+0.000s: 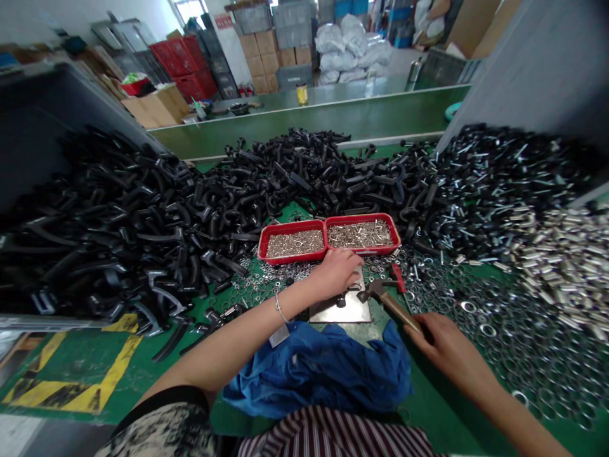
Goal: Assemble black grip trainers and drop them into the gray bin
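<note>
My right hand [440,343] is wrapped round the wooden handle of a hammer [398,311]. The hammer's dark metal head lies low, by the right edge of a bare metal plate [352,313]. Over that plate, just in front of the red trays, is my left hand [337,273], its fingers curled downward. A small black part [341,301] shows beneath it on the plate; what the fingertips pinch is hidden. Two joined red trays hold tiny metal pieces: fine ones in the left tray [291,259], longer pins in the right tray [364,249].
Black lever-like parts [190,209] are heaped left and behind the trays. On the right lie black-and-silver bolts [480,184], silvery sleeves [566,254] and scattered rings [504,355]. Blue cloth [323,371] lies before the plate; a red-handled tool [398,278] is right of it.
</note>
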The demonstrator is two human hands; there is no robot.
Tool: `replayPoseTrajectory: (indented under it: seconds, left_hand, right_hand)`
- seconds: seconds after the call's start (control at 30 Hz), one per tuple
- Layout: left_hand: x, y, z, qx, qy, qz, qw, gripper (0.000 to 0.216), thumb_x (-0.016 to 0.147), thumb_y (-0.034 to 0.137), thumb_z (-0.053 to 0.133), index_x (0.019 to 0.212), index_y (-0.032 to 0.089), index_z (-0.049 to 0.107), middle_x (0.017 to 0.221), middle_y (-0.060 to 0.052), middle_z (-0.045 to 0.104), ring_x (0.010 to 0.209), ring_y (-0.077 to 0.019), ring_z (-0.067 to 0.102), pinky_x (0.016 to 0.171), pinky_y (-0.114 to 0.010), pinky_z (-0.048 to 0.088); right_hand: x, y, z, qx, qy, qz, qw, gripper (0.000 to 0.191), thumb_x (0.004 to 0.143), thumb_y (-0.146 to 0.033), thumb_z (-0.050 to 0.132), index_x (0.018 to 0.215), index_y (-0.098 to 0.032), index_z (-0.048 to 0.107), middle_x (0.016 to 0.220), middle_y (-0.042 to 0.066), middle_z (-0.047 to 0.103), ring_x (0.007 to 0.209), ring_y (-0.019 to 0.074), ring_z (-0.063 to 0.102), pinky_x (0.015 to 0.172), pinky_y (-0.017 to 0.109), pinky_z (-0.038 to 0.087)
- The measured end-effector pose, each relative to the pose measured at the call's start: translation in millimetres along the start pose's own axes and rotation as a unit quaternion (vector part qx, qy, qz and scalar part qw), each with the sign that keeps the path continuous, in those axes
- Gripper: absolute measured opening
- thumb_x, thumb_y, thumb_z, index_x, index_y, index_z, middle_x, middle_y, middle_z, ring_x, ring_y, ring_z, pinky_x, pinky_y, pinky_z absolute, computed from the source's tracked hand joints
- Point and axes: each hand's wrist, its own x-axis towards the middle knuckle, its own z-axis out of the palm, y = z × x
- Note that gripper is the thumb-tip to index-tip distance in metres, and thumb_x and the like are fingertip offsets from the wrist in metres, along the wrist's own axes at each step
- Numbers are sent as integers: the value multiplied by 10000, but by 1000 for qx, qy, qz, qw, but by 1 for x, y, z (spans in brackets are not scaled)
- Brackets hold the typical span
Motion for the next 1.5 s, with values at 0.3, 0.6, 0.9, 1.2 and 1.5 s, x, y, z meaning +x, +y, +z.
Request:
replayPoseTrajectory:
  seconds: [0.3, 0.6, 0.9, 1.2, 1.5]
  left_hand:
    - [92, -51, -9, 122, -80, -102, 984, 200, 826, 30, 544, 895, 35, 732, 937, -217, 693, 891, -290, 674, 817, -390, 526]
    - [72, -52, 5, 88, 9, -110, 990, 227, 930, 122, 460, 973, 124, 682, 1026, -142, 684, 936, -253, 673, 835, -372, 522]
    - [21, -39, -9, -259, 203, -134, 935, 83, 937, 172, 517, 1002, 158, 568, 934, -52, 677, 831, -138, 645, 806, -290, 522]
    - [-48, -13, 35, -301, 137, -172, 928, 121, 889, 154, 577, 1002, 171, 618, 921, -19, 664, 853, -145, 629, 845, -304, 514]
    - [-43, -10, 38, -292, 131, -173, 931, 118, 883, 127, 589, 993, 168, 594, 889, -12, 655, 834, -146, 624, 832, -297, 509]
  right_hand:
    - [-7, -23, -27, 339, -12, 142, 930, 379, 891, -563, 560, 1051, -220, 573, 705, -16, 621, 573, 161, 596, 582, 291, 490]
    - [-29, -8, -6, 325, -74, 208, 919, 421, 845, -579, 612, 1088, -248, 520, 631, -61, 579, 395, 125, 500, 366, 243, 404]
    - [0, -37, -10, 459, 53, 181, 868, 396, 843, -511, 667, 1070, -253, 468, 672, -48, 575, 447, 124, 515, 410, 247, 424]
    - [-6, -50, 11, 488, -49, 203, 847, 345, 878, -539, 610, 1004, -228, 527, 619, -69, 509, 394, 78, 408, 367, 211, 352]
    - [3, -55, -1, 437, -36, 161, 884, 334, 883, -523, 597, 1057, -247, 523, 703, -36, 574, 486, 137, 521, 446, 273, 465]
